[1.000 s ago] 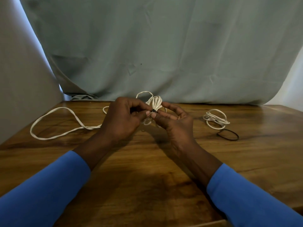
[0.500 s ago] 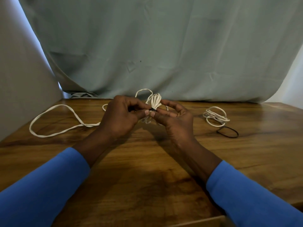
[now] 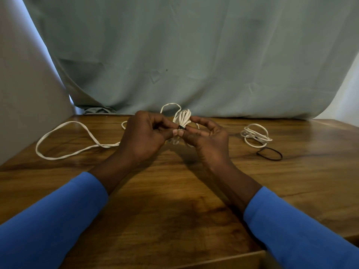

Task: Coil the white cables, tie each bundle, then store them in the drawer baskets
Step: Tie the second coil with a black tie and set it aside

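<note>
A coiled bundle of white cable (image 3: 183, 116) stands between my two hands above the wooden table (image 3: 174, 200), with a black band (image 3: 181, 127) round its middle. My left hand (image 3: 144, 134) pinches the band with thumb and forefinger. My right hand (image 3: 206, 135) grips the bundle from the right, its fingertips at the band. A long loose white cable (image 3: 64, 140) lies in a loop on the table to the left, running behind my left hand. A second white coil (image 3: 255, 135) lies at the right, and a loose black band (image 3: 269, 153) lies just in front of it.
A grey-green cloth (image 3: 194, 55) hangs behind the table's back edge. A pale wall (image 3: 23, 94) rises at the left. The table's front edge (image 3: 223, 259) runs at the bottom. No drawer or basket is in view.
Both hands stay on the bundle at the band, with only small finger shifts. The cables on the table have not moved.
</note>
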The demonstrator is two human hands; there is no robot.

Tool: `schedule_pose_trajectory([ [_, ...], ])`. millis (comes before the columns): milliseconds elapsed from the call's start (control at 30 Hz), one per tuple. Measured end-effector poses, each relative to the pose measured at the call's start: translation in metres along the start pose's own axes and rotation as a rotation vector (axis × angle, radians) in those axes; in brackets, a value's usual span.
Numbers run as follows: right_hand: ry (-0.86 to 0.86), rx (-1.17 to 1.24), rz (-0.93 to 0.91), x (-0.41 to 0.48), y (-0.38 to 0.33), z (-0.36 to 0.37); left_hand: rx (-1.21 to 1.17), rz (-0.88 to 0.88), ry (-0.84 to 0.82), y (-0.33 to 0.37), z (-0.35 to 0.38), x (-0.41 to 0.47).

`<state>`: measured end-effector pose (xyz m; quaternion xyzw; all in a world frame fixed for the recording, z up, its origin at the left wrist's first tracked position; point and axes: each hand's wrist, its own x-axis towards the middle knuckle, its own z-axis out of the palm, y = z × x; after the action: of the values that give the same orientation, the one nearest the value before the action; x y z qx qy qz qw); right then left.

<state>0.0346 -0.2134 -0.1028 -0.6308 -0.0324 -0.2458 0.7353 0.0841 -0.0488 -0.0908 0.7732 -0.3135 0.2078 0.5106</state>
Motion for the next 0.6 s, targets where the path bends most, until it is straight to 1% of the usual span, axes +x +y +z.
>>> schedule_pose_trajectory([
  [67, -0.003, -0.015, -0.014, 0.0015, 0.0023, -0.0005, -0.028, -0.014, 0.007, 0.0005, 0.0014, -0.001],
  [367, -0.067, -0.094, -0.089, 0.0038, 0.0046, -0.003, -0.01, -0.034, 0.029, 0.0001, 0.0035, -0.0042],
  [500, -0.076, -0.14, -0.108, 0.0033, 0.0054, -0.0033, -0.082, -0.11, 0.037, -0.002, 0.005, -0.0022],
  [600, -0.102, -0.113, -0.079, 0.0015, 0.0025, -0.003, -0.131, -0.163, 0.041, -0.0024, 0.0066, -0.0014],
])
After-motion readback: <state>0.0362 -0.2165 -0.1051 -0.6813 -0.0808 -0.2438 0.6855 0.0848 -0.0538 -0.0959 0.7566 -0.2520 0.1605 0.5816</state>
